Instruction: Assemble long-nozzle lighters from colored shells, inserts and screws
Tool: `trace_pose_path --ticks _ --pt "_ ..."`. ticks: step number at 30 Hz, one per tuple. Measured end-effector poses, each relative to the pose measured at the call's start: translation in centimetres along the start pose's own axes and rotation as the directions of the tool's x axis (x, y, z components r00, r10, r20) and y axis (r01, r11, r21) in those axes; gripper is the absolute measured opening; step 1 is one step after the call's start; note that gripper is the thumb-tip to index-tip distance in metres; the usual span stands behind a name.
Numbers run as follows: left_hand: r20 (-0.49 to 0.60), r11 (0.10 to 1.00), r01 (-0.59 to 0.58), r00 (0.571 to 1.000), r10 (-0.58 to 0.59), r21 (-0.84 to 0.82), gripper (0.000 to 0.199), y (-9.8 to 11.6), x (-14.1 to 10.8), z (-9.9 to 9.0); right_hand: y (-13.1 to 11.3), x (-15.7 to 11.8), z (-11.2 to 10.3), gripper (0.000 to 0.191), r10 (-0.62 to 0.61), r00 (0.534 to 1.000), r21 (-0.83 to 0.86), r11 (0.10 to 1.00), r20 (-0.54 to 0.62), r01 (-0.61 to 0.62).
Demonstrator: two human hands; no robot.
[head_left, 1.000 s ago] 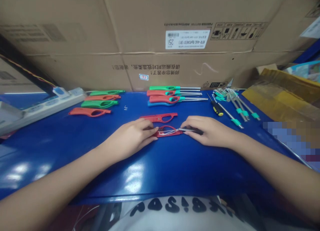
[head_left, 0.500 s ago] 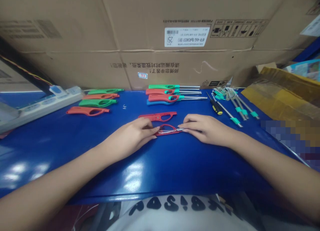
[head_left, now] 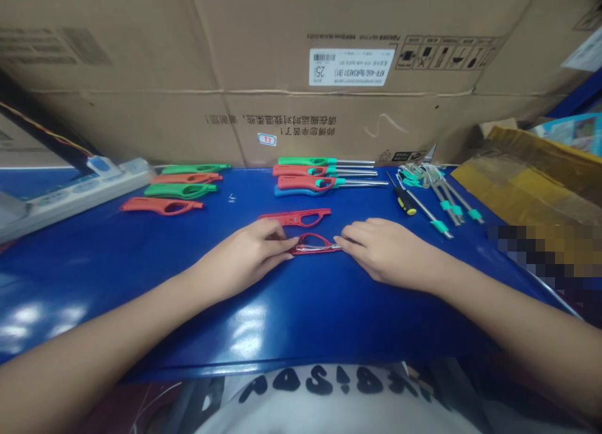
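Observation:
A red lighter shell half (head_left: 314, 237) with thin wires and a metal piece inside lies on the blue table, near the middle. My left hand (head_left: 256, 249) pinches its left end between thumb and fingers. At its right end my right hand (head_left: 376, 249) has its fingers closed on the narrow tip; the fingertips hide part of it. Just behind, a second red shell half (head_left: 310, 217) rests on the table, its left end partly behind my left hand.
Green and orange shell halves (head_left: 162, 206) line the left, beside a power strip (head_left: 94, 189). Lighters with metal tubes (head_left: 305, 183) lie at the back. A screwdriver (head_left: 405, 200), metal tubes with green collars (head_left: 437, 224) and a taped carton (head_left: 527, 177) are right.
My right hand has turned slightly, its fingers now closer together and covering more of the shell's right tip. My left hand keeps its pinch. The view has shifted slightly.

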State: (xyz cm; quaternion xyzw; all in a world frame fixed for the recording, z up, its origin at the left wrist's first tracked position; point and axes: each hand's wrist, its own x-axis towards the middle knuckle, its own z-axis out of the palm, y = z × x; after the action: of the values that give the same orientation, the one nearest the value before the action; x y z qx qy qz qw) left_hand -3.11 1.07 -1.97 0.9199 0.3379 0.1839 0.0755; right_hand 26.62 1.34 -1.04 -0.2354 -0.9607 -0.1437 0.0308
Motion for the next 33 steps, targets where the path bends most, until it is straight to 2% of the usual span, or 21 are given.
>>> trace_pose_path --ticks 7,10,13,16,19,21,26,30,33 --pt "-0.019 0.999 -0.007 1.000 0.006 -0.031 0.028 0.2 0.0 0.2 -1.7 0.5 -0.4 0.020 0.039 0.997 -0.081 0.996 0.061 -0.034" --pt "-0.019 0.999 -0.012 1.000 0.011 -0.043 0.028 0.2 0.1 0.1 -1.1 0.5 -0.4 0.020 0.044 0.998 -0.012 0.999 0.043 -0.044" --pt "-0.035 0.997 -0.034 0.999 0.032 -0.069 0.030 0.0 0.2 0.1 0.2 0.8 -0.6 0.030 0.044 0.999 0.054 0.998 -0.008 -0.043" --pt "-0.042 0.994 -0.055 0.998 0.051 -0.089 0.030 -0.3 0.4 0.1 1.1 1.8 -1.5 0.032 -0.047 0.997 0.054 0.998 0.068 0.043" --pt "-0.025 0.994 -0.064 0.998 0.062 -0.088 0.030 -0.5 0.6 0.0 1.6 3.2 -2.7 0.021 -0.170 0.957 0.055 0.985 0.233 0.161" --pt "-0.009 0.994 -0.069 0.998 0.069 -0.090 0.029 -0.5 0.7 -0.2 1.9 4.0 -3.4 0.015 -0.225 0.932 0.070 0.974 0.285 0.214" --pt "0.018 0.989 -0.084 0.996 0.087 -0.118 0.030 -0.6 1.0 -0.8 2.7 4.4 -3.9 0.019 -0.291 0.923 0.165 0.953 0.250 0.255" --pt "0.017 0.983 -0.093 0.995 0.097 -0.161 0.031 -0.9 1.1 -0.8 3.2 4.0 -3.7 0.019 -0.271 0.937 0.224 0.949 0.222 0.222" --pt "0.025 0.980 -0.083 0.996 0.089 -0.180 0.031 -1.2 1.1 -0.6 3.0 3.8 -3.7 0.015 -0.257 0.935 0.228 0.952 0.244 0.203"
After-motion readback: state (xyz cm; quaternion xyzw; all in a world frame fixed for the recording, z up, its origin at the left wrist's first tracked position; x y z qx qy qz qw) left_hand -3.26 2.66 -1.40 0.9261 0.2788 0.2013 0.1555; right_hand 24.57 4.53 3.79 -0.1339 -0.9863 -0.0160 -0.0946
